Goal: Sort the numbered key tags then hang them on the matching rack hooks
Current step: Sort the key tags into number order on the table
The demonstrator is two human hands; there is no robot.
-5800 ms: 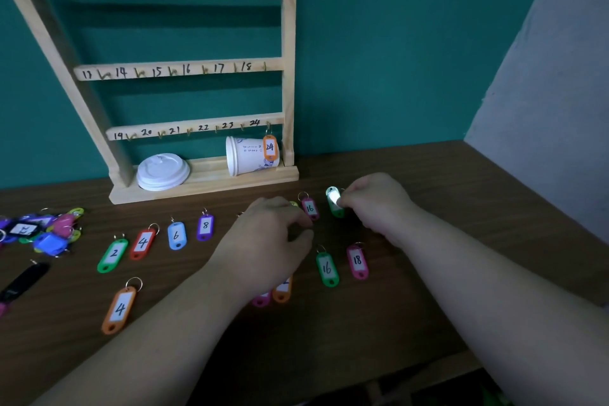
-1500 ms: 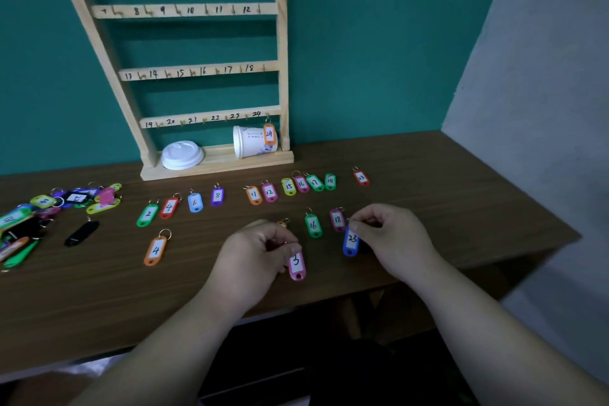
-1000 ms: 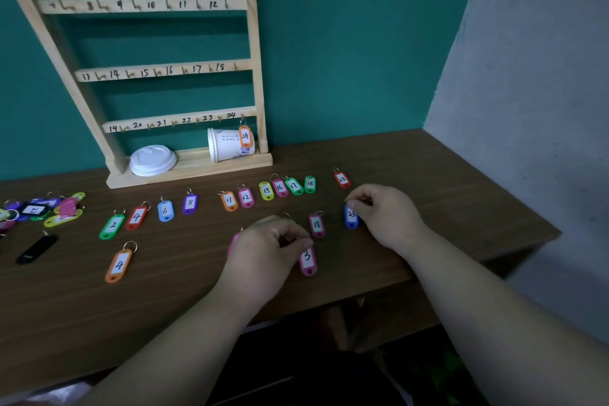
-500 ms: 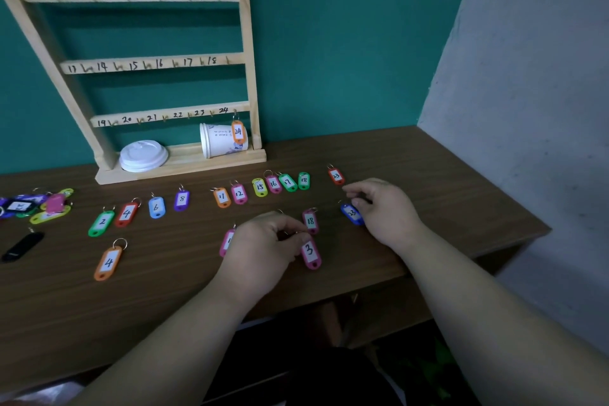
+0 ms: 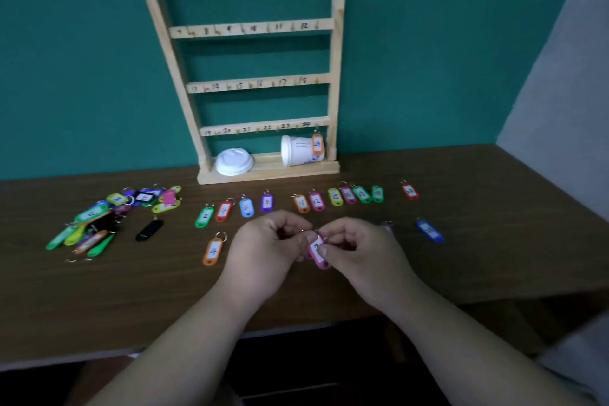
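Both hands meet over the table's middle on a pink key tag (image 5: pixel 317 252). My left hand (image 5: pixel 267 250) pinches it near its ring and my right hand (image 5: pixel 359 250) pinches its body. A row of numbered tags (image 5: pixel 336 197) lies behind them, with a blue tag (image 5: pixel 429 230) and a red tag (image 5: pixel 410 190) off to the right. An orange tag marked 4 (image 5: pixel 213 250) lies to the left. The wooden rack (image 5: pixel 250 86) stands against the wall, and an orange tag marked 24 (image 5: pixel 317 144) hangs on its lowest bar.
A heap of unsorted tags (image 5: pixel 108 217) and a black tag (image 5: pixel 149 230) lie at the left. A tipped white cup (image 5: pixel 298 151) and its lid (image 5: pixel 234 161) rest on the rack's base. The table's front edge (image 5: pixel 296 326) runs below my wrists; a grey wall (image 5: pixel 566 92) closes the right.
My right hand let go of the blue tag, left it on the table, and came left to the pink tag that my left hand holds. The view tilted up and now takes in the rack's top bar.
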